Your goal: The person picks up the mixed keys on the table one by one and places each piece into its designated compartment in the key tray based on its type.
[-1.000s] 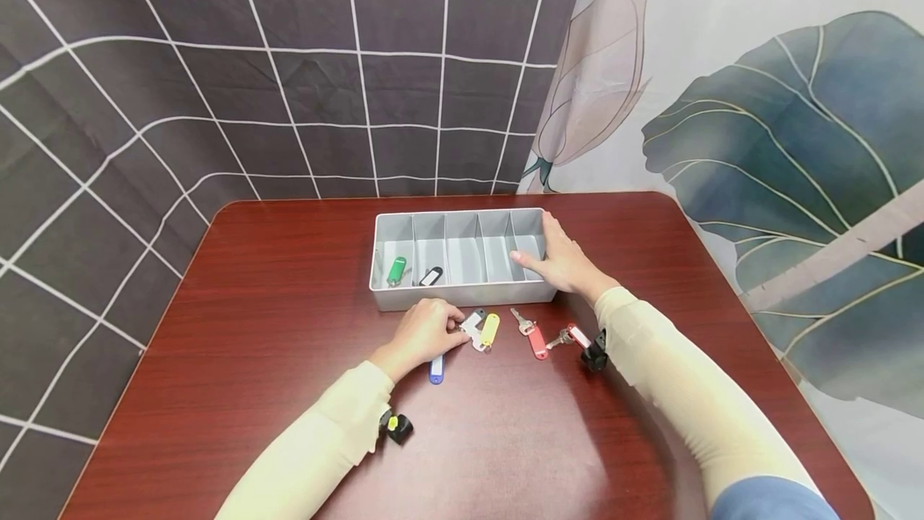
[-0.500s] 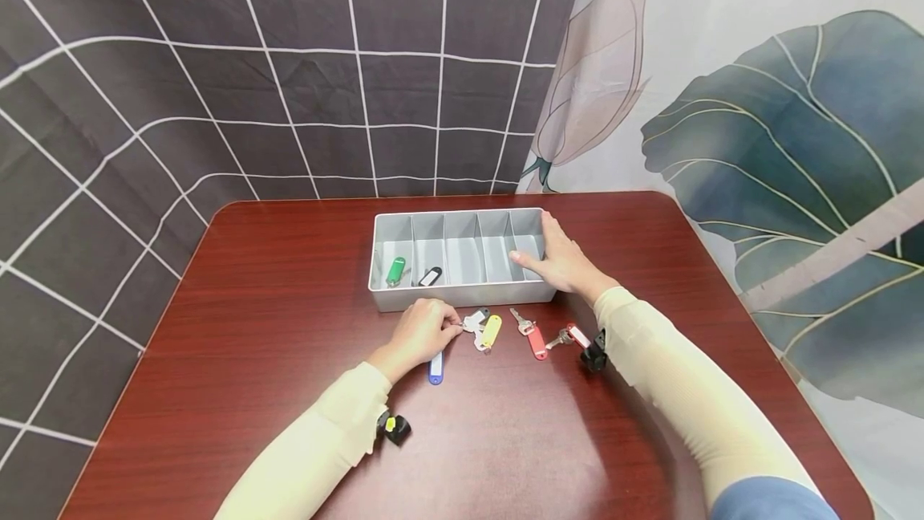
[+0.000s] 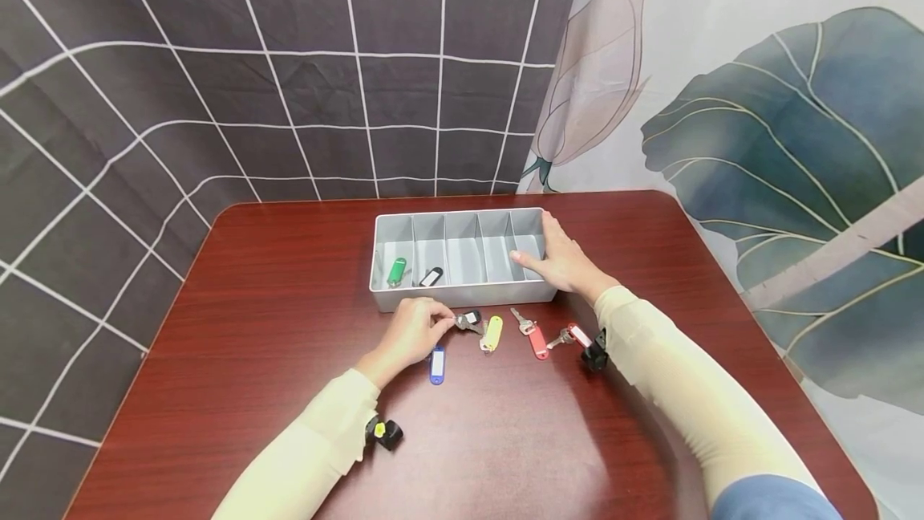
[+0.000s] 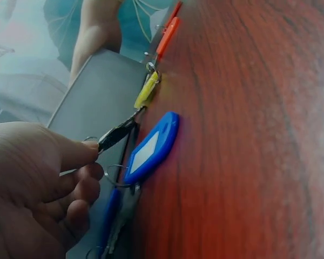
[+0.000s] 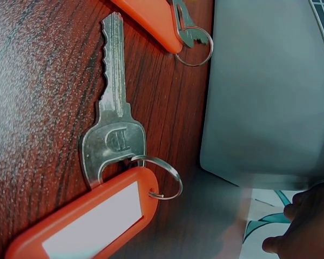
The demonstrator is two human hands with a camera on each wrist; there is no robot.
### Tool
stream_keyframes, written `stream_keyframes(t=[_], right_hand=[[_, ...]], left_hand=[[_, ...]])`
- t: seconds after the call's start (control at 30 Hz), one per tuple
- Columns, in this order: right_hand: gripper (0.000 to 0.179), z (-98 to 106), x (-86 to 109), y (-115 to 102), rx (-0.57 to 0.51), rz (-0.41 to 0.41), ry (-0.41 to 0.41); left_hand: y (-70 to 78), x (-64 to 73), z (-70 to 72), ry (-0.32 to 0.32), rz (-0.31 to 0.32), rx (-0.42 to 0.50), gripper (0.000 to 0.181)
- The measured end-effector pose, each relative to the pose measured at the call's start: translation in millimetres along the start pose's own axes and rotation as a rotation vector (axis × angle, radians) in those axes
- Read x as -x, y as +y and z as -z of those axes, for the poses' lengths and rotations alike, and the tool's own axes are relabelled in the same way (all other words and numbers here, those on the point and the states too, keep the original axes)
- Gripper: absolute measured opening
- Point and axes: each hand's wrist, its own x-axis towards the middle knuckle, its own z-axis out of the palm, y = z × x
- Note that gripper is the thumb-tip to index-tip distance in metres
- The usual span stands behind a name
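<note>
The black-tagged key (image 3: 472,318) juts from the left hand (image 3: 413,332), pinched at one end.

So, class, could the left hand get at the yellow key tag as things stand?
Probably not straight away: the left hand pinches the black key tag and would likely need to release it first, though the yellow key tag lies close by, uncovered.

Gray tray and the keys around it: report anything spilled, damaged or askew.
Nothing stands out as spilled or damaged. The tray sits upright; the yellow tag, blue tag and red tags merely lie at mixed angles on the table.
</note>
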Motion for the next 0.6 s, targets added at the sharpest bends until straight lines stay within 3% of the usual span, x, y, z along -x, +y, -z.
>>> stream_keyframes(t=[0.3, 0.6], right_hand=[[0.111, 0.4, 0.2, 0.6, -0.008, 0.002, 0.002], [0.111, -0.4, -0.4, 2.7, -0.003, 0.004, 0.004]], left_hand=[[1.7, -0.3, 5.3, -0.007, 0.141, 0.245, 0.007], [1.9, -2.7, 9.5, 0.016, 0.139, 0.281, 0.005]])
